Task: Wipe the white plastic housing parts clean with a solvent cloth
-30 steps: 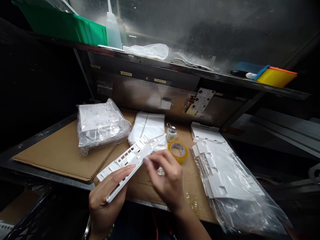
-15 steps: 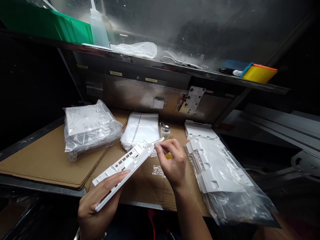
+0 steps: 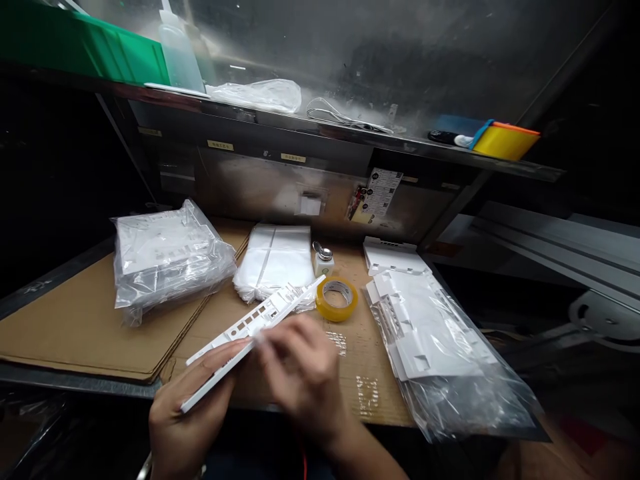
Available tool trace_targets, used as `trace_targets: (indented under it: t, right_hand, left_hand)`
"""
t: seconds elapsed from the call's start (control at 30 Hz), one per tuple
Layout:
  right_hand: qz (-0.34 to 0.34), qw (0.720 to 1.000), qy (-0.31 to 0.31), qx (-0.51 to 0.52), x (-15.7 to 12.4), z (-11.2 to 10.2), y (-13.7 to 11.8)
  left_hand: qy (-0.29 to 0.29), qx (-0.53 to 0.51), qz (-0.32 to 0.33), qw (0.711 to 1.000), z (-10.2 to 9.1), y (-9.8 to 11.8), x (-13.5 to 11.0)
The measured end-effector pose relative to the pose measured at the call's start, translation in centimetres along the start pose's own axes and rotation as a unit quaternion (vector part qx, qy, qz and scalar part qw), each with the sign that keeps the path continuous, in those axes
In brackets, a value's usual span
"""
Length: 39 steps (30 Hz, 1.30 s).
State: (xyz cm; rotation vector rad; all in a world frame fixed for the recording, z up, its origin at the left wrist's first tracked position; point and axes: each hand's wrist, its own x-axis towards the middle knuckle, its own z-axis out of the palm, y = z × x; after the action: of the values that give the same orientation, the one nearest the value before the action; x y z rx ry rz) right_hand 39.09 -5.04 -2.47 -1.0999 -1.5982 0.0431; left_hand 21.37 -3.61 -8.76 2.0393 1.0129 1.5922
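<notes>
A long white plastic panel [image 3: 241,347] with a row of square and round cutouts is tilted up over the table. My left hand [image 3: 193,407] is closed round its lower near end. At the middle of the panel's near edge is my right hand [image 3: 303,377], blurred by motion, with thumb and fingers pinched together. A small whitish spot shows at its fingertips, too blurred to name. Beyond the panel's far end lie a roll of yellow tape [image 3: 320,308] and a small pump bottle [image 3: 324,263] with a metal cap.
Clear plastic bags [image 3: 280,257] lie stacked behind the panel. A bagged bundle of white parts [image 3: 167,250] sits at left on cardboard [image 3: 100,333]. More bagged white parts [image 3: 435,347] lie at right. The metal shelf [image 3: 340,137] above holds a squeeze bottle [image 3: 181,57] and a yellow container [image 3: 505,141].
My right hand has moved from the panel's far end down its edge toward me, uncovering the tape roll. My left hand still holds the panel. The view has shifted slightly.
</notes>
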Motion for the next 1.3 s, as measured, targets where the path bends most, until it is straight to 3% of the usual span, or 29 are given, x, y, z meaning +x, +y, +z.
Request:
trace_targets:
  t: [0.1, 0.2, 0.27, 0.37, 0.43, 0.57, 0.7, 0.83, 0.93, 0.97, 1.03, 1.1, 1.17, 1.23, 1.3]
  right_hand:
    - [0.077, 0.993, 0.069, -0.065, 2.4, -3.1, 5.0]
    - [0.104, 0.975, 0.155, -0.121, 3.9, -6.7, 8.4]
    - [0.115, 0.961, 0.212, -0.133, 3.8, -8.3, 8.6]
    - [0.152, 0.952, 0.252, -0.082, 2.6, -9.2, 6.7]
    - [0.193, 0.959, 0.209, -0.004, 1.5, -8.7, 4.8]
    - [0.225, 0.965, 0.028, 0.133, 0.2, -6.6, 2.0]
    - [0.204, 0.963, -0.1, 0.144, 0.3, -4.7, 1.5]
    - [0.177, 0.971, -0.106, 0.12, 0.1, -3.8, 2.2]
    - [0.174, 0.975, -0.031, 0.135, -0.6, -3.4, 2.6]
    - [0.172, 0.975, -0.001, 0.139, -0.9, -3.3, 2.6]
    - [0.15, 0.977, 0.042, 0.146, -1.7, -3.1, 2.8]
    - [0.111, 0.982, 0.052, 0.147, -2.6, -3.1, 3.1]
    - [0.089, 0.986, 0.015, 0.141, -3.4, -3.3, 3.3]
    - [0.092, 0.986, -0.062, 0.126, -3.9, -3.6, 3.3]
    - [0.098, 0.983, -0.119, 0.101, -4.1, -3.8, 2.8]
  left_hand:
    - [0.026, -0.006, -0.034, 0.999, -0.1, 0.7, 0.3]
    - [0.039, -0.037, -0.094, 0.994, -0.3, 1.8, 1.0]
    - [0.039, -0.054, -0.136, 0.988, -0.3, 2.4, 1.5]
    - [0.031, -0.08, -0.166, 0.982, -0.2, 2.8, 2.4]
    - [0.024, -0.095, -0.171, 0.98, -0.2, 3.0, 2.8]
    - [-0.004, -0.103, -0.171, 0.98, -0.2, 3.3, 3.3]
    - [-0.036, -0.11, -0.164, 0.98, -0.7, 3.3, 3.3]
    - [-0.058, -0.1, -0.138, 0.984, -0.9, 2.8, 3.1]
    - [0.022, -0.132, -0.164, 0.977, -0.5, 2.2, 3.2]
    - [0.063, -0.188, -0.201, 0.959, -0.3, 2.0, 3.4]
    - [0.105, -0.321, -0.287, 0.897, 0.0, 1.7, 4.1]
    - [0.078, -0.432, -0.382, 0.814, 0.2, 1.7, 5.2]
    - [0.045, -0.489, -0.484, 0.724, 0.1, 1.9, 6.3]
    - [0.042, -0.522, -0.552, 0.649, 0.1, 2.2, 7.3]
    - [0.054, -0.527, -0.567, 0.631, 0.3, 2.6, 7.8]
